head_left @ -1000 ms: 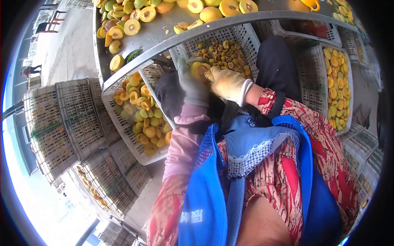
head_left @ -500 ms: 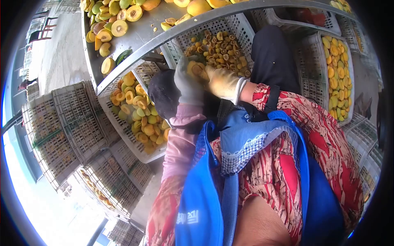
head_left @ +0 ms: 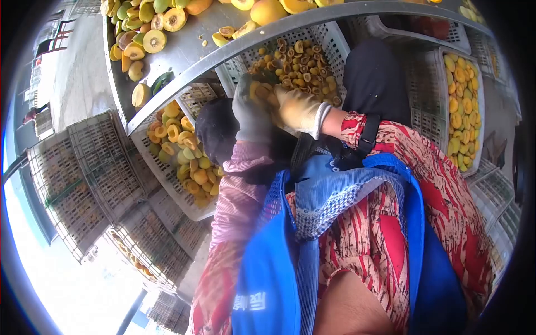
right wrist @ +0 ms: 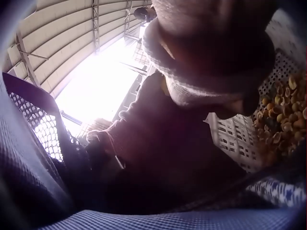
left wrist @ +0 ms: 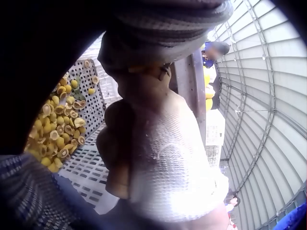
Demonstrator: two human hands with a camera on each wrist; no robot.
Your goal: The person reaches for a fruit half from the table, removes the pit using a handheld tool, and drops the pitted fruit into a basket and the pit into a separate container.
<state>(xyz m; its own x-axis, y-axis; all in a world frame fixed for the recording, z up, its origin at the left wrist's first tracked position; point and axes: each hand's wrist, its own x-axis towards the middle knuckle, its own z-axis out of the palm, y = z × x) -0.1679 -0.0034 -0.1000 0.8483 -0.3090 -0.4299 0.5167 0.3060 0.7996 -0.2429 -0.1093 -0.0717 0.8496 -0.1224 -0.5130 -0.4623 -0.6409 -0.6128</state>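
Note:
My left hand [head_left: 252,109], in a grey glove, cups a halved yellow peach [head_left: 262,94] over my lap. My right hand [head_left: 301,110], in a yellow-stained white glove, meets the fruit from the right with curled fingers. In the left wrist view, a small dark curved tool [left wrist: 165,73] peeks out where the right thumb meets the fruit; the rest of it is hidden in the hand. Just beyond both hands, a white perforated crate [head_left: 329,42] holds many cut peach pieces with pits [head_left: 304,61].
A metal table [head_left: 190,50] with a raised rim crosses above the crate, bearing halved peaches [head_left: 154,41]. At left a crate of peach halves [head_left: 187,162] stands by my knee. Another full crate [head_left: 462,111] is at right. Stacked crates [head_left: 84,173] fill the far left.
The view has shifted, so table and crates sit a little further left and higher. Both hands stay together at the peach; its cut face has turned and shows less clearly.

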